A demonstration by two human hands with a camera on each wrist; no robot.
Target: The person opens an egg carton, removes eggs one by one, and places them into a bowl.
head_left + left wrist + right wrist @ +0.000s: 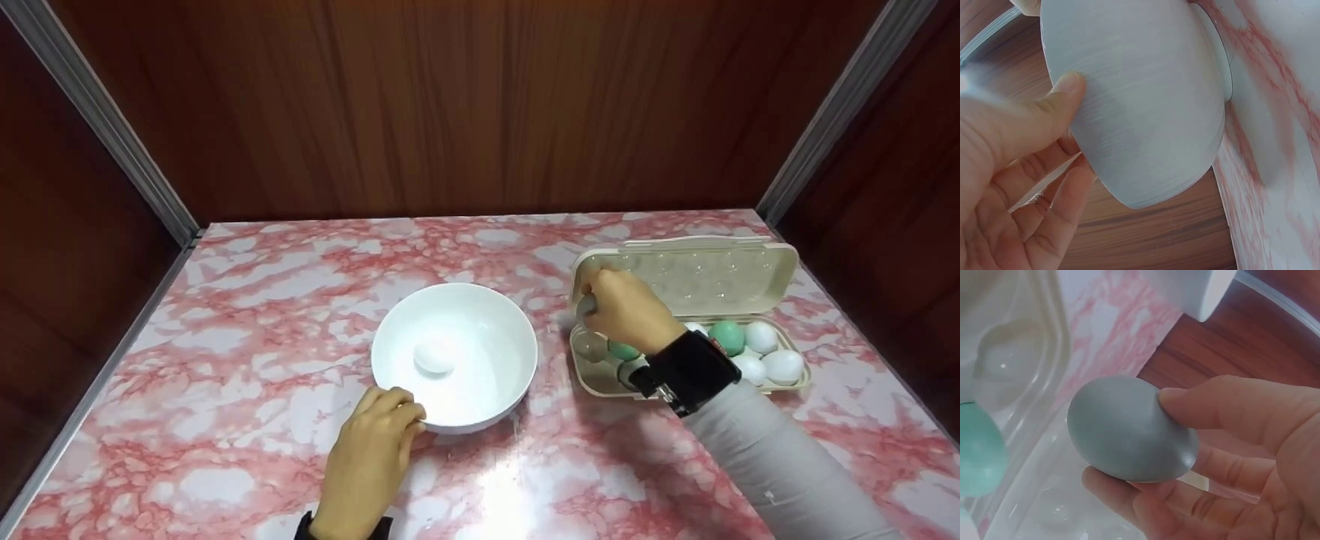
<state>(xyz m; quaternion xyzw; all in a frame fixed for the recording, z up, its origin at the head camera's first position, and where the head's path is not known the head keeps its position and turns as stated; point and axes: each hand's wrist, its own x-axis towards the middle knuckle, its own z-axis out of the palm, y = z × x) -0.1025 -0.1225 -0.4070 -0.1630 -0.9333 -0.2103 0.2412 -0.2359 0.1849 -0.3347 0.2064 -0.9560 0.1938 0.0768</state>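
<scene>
My left hand [373,454] pinches the near-left rim of a white bowl [506,375]; in the left wrist view the thumb [1069,84] presses the bowl's outer wall [1145,107]. A white egg [433,356] lies inside the bowl. At the left end of an open egg carton [592,386], my right hand [630,309] holds an egg [1129,430] between thumb and fingers, raised above the tray. That egg looks pale grey in the right wrist view. White eggs [784,367] and green eggs [726,337] sit in the carton, partly hidden by my right wrist.
The carton's lid [697,281] stands upright behind its tray. All this rests on a red and white marbled table [247,360]. Brown wood-grain panels [465,112] with metal corner strips [840,97] rise behind and at both sides.
</scene>
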